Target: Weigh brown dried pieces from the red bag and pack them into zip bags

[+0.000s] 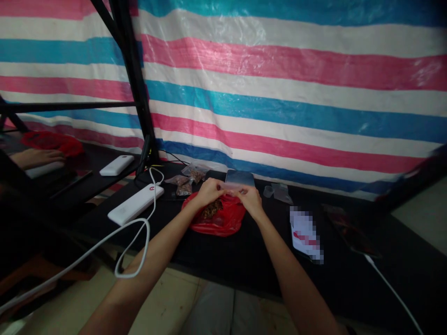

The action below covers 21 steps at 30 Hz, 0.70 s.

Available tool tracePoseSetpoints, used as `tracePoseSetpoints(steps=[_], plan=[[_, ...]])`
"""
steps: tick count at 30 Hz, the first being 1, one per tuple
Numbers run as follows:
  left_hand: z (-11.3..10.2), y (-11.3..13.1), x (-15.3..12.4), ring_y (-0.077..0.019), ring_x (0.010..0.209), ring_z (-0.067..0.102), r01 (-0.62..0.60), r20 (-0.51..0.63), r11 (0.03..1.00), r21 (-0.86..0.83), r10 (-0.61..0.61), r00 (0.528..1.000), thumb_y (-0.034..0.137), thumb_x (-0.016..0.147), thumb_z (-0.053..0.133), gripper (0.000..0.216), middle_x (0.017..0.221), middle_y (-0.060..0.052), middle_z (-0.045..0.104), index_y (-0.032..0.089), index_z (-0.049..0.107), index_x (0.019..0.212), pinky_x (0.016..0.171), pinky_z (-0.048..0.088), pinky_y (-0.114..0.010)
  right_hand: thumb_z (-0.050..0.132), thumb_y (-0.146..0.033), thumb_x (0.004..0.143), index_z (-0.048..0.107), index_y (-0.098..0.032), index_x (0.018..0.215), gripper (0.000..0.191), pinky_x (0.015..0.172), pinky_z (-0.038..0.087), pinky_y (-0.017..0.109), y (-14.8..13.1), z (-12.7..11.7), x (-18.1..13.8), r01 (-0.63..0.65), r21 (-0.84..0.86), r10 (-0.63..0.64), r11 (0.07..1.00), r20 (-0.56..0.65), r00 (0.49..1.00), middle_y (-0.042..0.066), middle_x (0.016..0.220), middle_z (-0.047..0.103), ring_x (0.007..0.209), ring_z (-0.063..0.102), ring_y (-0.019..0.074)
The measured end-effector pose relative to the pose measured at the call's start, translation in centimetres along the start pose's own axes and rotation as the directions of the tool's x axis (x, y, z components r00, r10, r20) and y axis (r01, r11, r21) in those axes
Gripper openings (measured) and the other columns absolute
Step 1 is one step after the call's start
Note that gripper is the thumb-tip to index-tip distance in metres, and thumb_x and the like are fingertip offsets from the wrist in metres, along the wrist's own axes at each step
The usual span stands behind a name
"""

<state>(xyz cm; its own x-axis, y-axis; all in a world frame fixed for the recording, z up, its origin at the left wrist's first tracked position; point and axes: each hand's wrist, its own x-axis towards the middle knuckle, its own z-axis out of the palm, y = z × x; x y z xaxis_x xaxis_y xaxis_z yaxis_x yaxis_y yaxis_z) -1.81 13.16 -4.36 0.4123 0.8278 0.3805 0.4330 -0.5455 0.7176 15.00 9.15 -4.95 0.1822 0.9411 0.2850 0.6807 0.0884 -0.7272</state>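
Note:
Between my two hands a small clear plastic bag is stretched level above the table. My left hand pinches its left end and my right hand its right end, fingers closed on both sides. Just below lies an open red plastic bag with a heap of small brown pieces in it, too small to name. Behind my left hand rest several filled clear bags. A flat grey device stands behind my hands, partly hidden by them. To the right are a small clear cup and clear bags.
A white power bank lies left, its white cable looping above my left forearm. Right are a lit phone and a dark device on a cable. A co-worker's hand rests beyond the black frame; striped sheeting hangs behind.

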Motion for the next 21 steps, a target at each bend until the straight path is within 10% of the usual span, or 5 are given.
tracePoseSetpoints(steps=[8,15,21], plan=[[0.2,-0.5,0.3,-0.0103,0.049,0.047,-0.048,0.062,0.983,-0.175,0.059,0.996,0.033,0.074,0.053,0.029,0.055,-0.002,0.059,0.008,0.067,0.069,0.052,0.035,-0.021,0.060,-0.051,0.062,0.065,-0.012,0.077,0.042,0.038,0.028,0.019,0.7,-0.7,0.5,-0.078,0.530,-0.012,0.845,0.165,0.986,0.001,0.055,0.062,0.035,0.036,0.0050],[0.5,-0.1,0.5,-0.0111,0.053,0.051,-0.053,0.070,0.962,-0.266,0.074,0.995,0.033,0.074,0.057,0.060,0.054,0.003,0.057,0.011,0.040,0.127,0.057,0.037,-0.019,0.063,-0.049,0.060,0.047,-0.020,0.102,0.053,0.046,0.041,0.020,0.8,0.3,0.8,-0.106,0.515,0.062,0.851,0.101,0.993,-0.001,0.064,0.065,0.053,0.058,0.0129],[-3.3,-2.8,0.2,-0.0166,0.065,0.055,0.229,-0.354,0.945,0.236,-0.136,0.925,0.042,0.085,0.041,0.053,0.066,-0.002,0.059,0.013,0.035,0.129,0.062,0.038,-0.025,0.056,-0.053,0.066,0.042,-0.018,0.098,0.050,0.042,0.039,0.021,5.2,-6.5,2.5,-0.135,0.197,0.178,0.971,-0.224,0.958,0.002,0.069,0.067,0.041,0.050,0.0092]])
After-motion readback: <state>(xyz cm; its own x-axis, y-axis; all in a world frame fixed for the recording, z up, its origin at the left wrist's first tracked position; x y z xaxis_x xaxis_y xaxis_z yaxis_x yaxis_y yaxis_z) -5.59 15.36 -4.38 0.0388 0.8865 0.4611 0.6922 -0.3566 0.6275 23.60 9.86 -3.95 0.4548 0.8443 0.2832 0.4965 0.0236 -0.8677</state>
